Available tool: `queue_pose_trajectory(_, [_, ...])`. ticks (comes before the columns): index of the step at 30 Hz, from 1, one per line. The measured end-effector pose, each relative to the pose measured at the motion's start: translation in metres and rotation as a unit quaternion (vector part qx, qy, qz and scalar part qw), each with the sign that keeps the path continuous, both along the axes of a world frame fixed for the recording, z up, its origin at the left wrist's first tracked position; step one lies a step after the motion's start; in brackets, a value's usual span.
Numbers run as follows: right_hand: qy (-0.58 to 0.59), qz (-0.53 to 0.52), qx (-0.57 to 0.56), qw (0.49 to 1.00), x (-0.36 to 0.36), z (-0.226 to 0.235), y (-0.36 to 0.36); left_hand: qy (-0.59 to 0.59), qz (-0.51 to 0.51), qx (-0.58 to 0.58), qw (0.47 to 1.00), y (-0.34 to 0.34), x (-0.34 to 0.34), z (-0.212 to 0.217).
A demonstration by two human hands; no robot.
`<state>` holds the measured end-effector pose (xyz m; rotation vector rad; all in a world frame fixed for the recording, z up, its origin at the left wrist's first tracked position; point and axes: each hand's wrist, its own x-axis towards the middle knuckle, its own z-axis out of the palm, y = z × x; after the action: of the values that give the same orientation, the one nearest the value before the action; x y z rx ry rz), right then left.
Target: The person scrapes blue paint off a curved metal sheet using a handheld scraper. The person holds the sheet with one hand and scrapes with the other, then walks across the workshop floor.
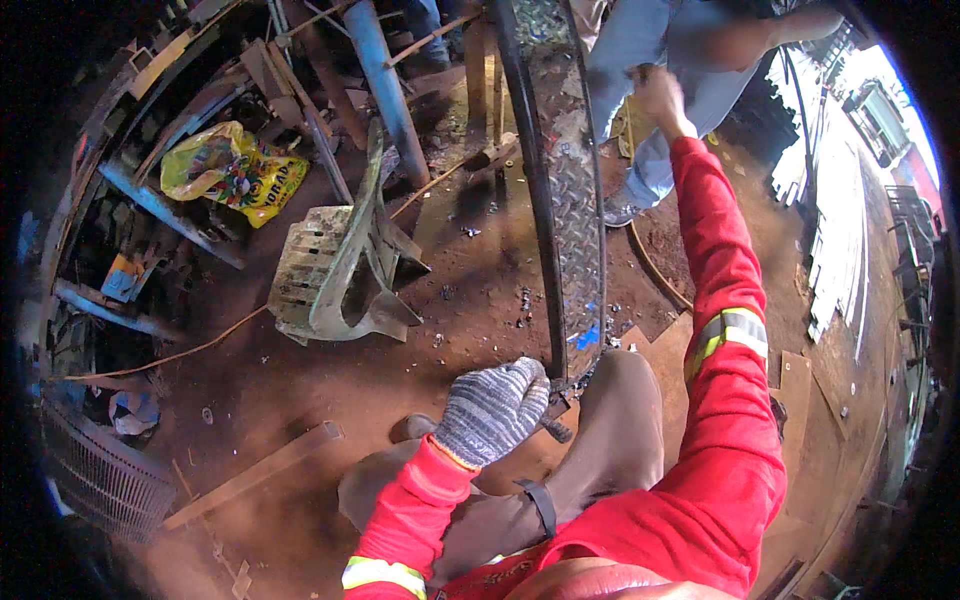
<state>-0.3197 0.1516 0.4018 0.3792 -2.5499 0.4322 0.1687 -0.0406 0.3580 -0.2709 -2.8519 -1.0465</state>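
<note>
My left hand [495, 410], in a grey striped knit glove, is closed in a fist at the near end of a long steel tread-plate beam [577, 220]. A dark metal piece with a stubby end [557, 428] shows beside its fingers; what the fist holds is hidden. My right hand [662, 102] is bare and reaches far forward, past the right side of the beam. Its fingers are curled, and anything in them is too small to make out. Just beyond it is another person in light blue jeans [655, 165].
A broken plastic chair [320, 270] lies left of the beam. Behind it are a blue post [388, 95] and a yellow plastic bag [235, 172]. A wire grille [105, 475] and a flat bar [255, 475] lie at left. Long pale metal strips [838, 220] are stacked at right.
</note>
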Motion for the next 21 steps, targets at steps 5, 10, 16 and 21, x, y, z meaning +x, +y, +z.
queue_pose_trajectory(5, [-0.018, 0.223, -0.05, 0.973, 0.029, -0.035, -0.024, 0.007, -0.005, 0.013, 1.0, 0.007, -0.009, 0.006])
queue_pose_trajectory(10, [0.068, 0.166, 0.006, 0.984, 0.044, -0.038, -0.051, 0.021, -0.006, 0.028, 0.999, 0.006, -0.01, 0.004])
queue_pose_trajectory(16, [0.149, 0.218, 0.098, 0.96, 0.008, -0.052, -0.041, 0.014, 0.001, 0.03, 0.999, 0.003, -0.014, 0.008])
queue_pose_trajectory(21, [0.183, 0.215, 0.165, 0.945, 0.02, -0.05, -0.054, 0.017, 0.01, 0.027, 0.999, -0.006, -0.012, 0.006])
